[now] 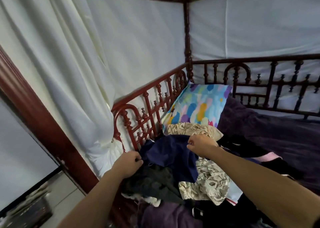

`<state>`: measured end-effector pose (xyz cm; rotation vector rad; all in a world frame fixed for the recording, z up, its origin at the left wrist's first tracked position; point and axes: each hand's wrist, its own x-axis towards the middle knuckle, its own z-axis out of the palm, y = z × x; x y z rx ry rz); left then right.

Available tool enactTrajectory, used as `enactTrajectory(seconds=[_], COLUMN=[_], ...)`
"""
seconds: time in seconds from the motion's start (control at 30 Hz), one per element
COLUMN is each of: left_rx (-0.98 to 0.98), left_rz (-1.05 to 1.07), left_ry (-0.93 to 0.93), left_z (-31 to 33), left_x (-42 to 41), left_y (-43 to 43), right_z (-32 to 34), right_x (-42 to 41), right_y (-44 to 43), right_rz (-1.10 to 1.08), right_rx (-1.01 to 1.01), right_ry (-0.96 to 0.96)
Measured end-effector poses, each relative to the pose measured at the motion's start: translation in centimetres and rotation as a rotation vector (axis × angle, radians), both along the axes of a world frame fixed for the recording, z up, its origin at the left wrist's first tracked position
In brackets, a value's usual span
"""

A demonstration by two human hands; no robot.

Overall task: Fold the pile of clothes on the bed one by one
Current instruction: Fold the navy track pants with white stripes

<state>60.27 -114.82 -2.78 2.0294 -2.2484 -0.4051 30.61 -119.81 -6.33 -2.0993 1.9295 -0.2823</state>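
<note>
A navy blue garment lies on top of the pile of clothes at the near left of the bed. My left hand pinches its left edge beside the red rail. My right hand grips its upper right edge with curled fingers. The cloth hangs slack between both hands. Under it lie a cream patterned garment, a dark grey one and a purple one.
A red carved wooden rail runs along the left and back of the bed. A colourful pillow leans in the far corner. A dark purple blanket covers the right side. White curtains hang on the left.
</note>
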Motion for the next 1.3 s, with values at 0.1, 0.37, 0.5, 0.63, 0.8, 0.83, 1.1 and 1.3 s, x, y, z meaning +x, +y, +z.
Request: enactTrajectory(seconds=[0.1, 0.37, 0.5, 0.63, 0.8, 0.83, 1.1, 1.3], left_rx=[0.054, 0.222, 0.355, 0.390, 0.417, 0.436, 0.341, 0.239], left_rz=[-0.070, -0.170, -0.233, -0.240, -0.281, -0.275, -0.265, -0.146], left_ry=[-0.005, 0.014, 0.009, -0.070, -0.243, -0.266, -0.255, 0.252], left_z=[-1.6, -8.1, -13.2, -17.5, -23.7, -25.0, -29.3, -23.1], left_x=[2.9, 6.7, 6.2, 5.7, 5.0, 5.0, 5.7, 5.5], left_y=[-5.4, -17.4, -21.3, -24.8, -30.5, -31.2, -33.3, -36.3], right_z=[-2.5, -9.4, -14.2, -19.2, -26.4, -27.6, -30.2, -25.8], right_x=[2.9, 6.3, 5.4, 6.2, 10.0, 10.6, 11.4, 11.2], right_y=[-3.8, -10.4, -14.1, -18.2, -21.2, -21.3, -22.9, -23.2], right_rz=[-0.073, -0.206, -0.267, -0.247, -0.075, -0.047, -0.132, -0.611], right_rx=[0.083, 0.238, 0.314, 0.370, 0.440, 0.463, 0.406, 0.367], right_ry=[-0.030, -0.038, 0.011, 0.015, 0.042, 0.079, 0.143, -0.399])
